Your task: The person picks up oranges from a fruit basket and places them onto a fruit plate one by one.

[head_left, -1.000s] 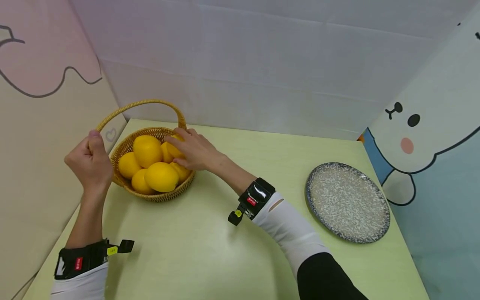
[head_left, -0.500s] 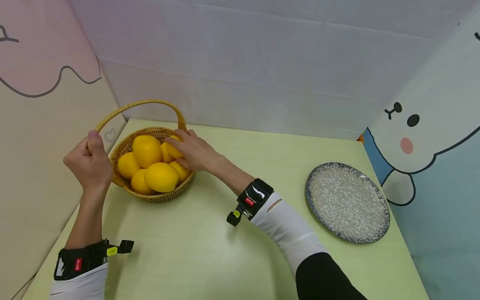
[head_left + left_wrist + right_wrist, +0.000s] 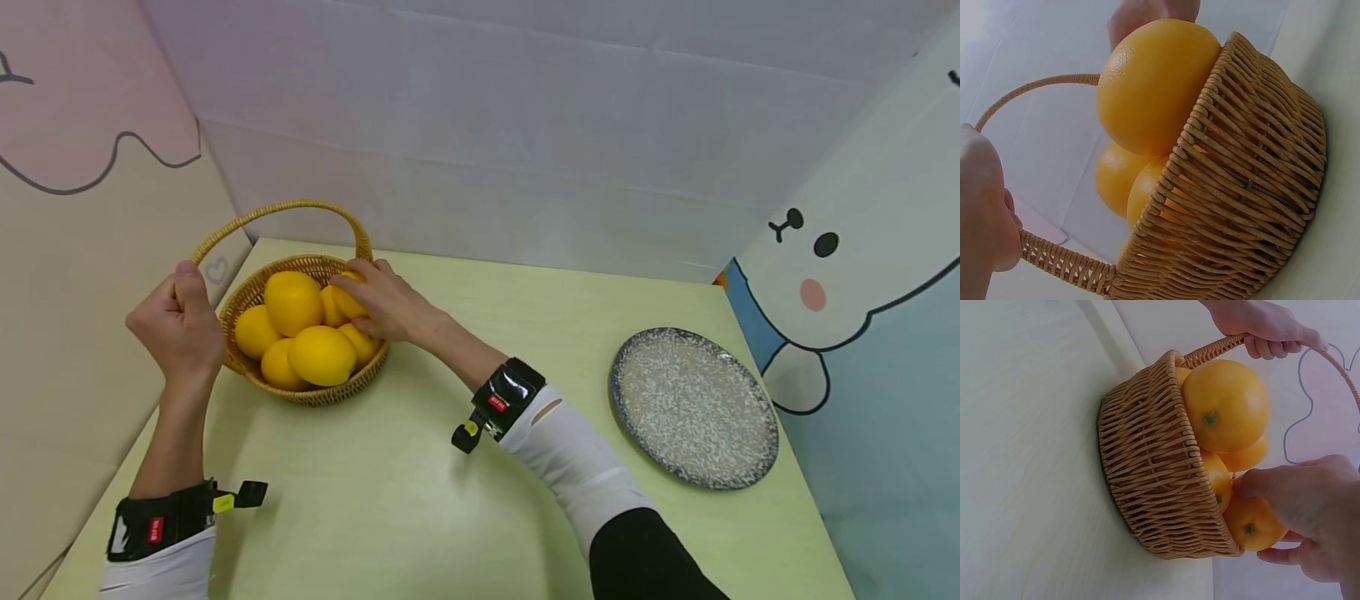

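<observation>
A wicker basket [image 3: 322,396] full of several oranges stands toward the back left of the table. My left hand [image 3: 182,321] grips the left side of its tall arched handle [image 3: 300,205], fingers curled round the cane. At the basket's right side, my right hand [image 3: 393,304] reaches over the rim. In the right wrist view its thumb and fingers hold an orange [image 3: 1249,530] with a green stem mark, at the rim. A larger orange [image 3: 1154,87] bulges over the rim in the left wrist view. My right fingertips are partly hidden behind the fruit.
A speckled grey oval plate [image 3: 693,408] with a dark rim lies on the right of the pale table [image 3: 420,500]. Printed cloth walls close in the back, left and right sides. A black camera strap [image 3: 512,396] sits on each wrist.
</observation>
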`<state>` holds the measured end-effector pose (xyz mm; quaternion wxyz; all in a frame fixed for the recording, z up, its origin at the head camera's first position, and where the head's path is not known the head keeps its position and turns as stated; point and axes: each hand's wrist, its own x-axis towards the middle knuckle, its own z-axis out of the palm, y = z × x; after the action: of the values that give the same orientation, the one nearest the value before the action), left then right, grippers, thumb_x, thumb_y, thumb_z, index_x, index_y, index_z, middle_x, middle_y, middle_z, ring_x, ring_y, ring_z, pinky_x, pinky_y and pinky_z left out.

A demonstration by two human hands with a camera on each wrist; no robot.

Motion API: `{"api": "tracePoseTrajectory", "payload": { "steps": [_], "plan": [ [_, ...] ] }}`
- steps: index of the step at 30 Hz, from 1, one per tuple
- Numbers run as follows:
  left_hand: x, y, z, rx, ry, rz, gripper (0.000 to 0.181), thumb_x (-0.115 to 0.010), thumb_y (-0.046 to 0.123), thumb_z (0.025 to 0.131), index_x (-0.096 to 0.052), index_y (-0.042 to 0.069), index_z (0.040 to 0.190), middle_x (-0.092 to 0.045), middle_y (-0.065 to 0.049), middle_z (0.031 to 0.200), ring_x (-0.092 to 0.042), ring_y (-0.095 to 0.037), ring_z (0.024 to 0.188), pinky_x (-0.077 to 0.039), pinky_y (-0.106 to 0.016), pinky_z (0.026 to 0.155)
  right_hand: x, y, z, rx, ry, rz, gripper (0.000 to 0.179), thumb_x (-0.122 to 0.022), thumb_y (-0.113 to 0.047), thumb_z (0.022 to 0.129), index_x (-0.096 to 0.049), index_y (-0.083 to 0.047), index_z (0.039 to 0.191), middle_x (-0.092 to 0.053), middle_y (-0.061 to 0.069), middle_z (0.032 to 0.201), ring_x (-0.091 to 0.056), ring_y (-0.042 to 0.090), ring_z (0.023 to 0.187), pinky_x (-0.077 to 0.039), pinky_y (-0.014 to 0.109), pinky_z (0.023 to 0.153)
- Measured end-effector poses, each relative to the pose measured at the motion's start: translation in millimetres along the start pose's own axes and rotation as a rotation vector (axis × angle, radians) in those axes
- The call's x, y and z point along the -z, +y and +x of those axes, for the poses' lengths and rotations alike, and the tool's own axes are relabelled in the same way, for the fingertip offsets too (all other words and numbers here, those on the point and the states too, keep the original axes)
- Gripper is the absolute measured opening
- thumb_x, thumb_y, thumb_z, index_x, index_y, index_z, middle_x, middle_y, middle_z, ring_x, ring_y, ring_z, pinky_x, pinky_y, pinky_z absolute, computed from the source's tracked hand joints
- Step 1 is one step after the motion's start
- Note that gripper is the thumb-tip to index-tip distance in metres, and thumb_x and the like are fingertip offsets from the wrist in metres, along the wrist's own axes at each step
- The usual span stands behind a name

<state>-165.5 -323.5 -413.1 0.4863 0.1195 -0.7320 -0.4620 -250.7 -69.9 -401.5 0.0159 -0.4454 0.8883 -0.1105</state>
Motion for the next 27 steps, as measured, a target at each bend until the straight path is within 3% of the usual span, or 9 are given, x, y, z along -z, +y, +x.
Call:
{"api": "tracePoseTrajectory", "payload": {
  "steps": [10,18,27],
  "plan": [
    [-3.2,0.2,-0.9,-0.017,0.005,-0.012,0.065,-0.057,0.039,0.103,-0.032,0.0,0.056,-0.022,0.019,0.051,-0.012,0.0,0.049,-0.005,-0.026,0.054,5,6,-5.7,0.035,0.047,0.058,0.063,-0.076,-0.026,0.108,-0.053,-0.018,0.166,-0.044,0.017,0.174,-0.05,0.037,0.153,-0.045,0.044,0.127],
    [-5.9,1.7,-1.0,-0.024,0.012,-0.016,0.064,-0.057,0.039,0.103,-0.032,0.002,0.056,-0.022,0.02,0.052,-0.011,0.0,0.049,-0.004,-0.026,0.055,17,2,-14.5,0.12,0.166,0.07,0.065,-0.08,-0.027,0.106,-0.055,-0.012,0.164,-0.049,0.017,0.17,-0.05,0.032,0.157,-0.035,0.045,0.135],
    [-7.3,1.7,-0.7,-0.036,0.027,-0.016,0.065,-0.058,0.038,0.104,-0.031,0.002,0.056,-0.021,0.021,0.052,-0.01,0.002,0.051,-0.004,-0.025,0.055,33,-10,-23.9,0.184,0.279,0.161,0.063,-0.083,-0.03,0.103,-0.06,-0.011,0.16,-0.053,0.017,0.167,-0.051,0.031,0.157,-0.034,0.041,0.136]
  ]
}}
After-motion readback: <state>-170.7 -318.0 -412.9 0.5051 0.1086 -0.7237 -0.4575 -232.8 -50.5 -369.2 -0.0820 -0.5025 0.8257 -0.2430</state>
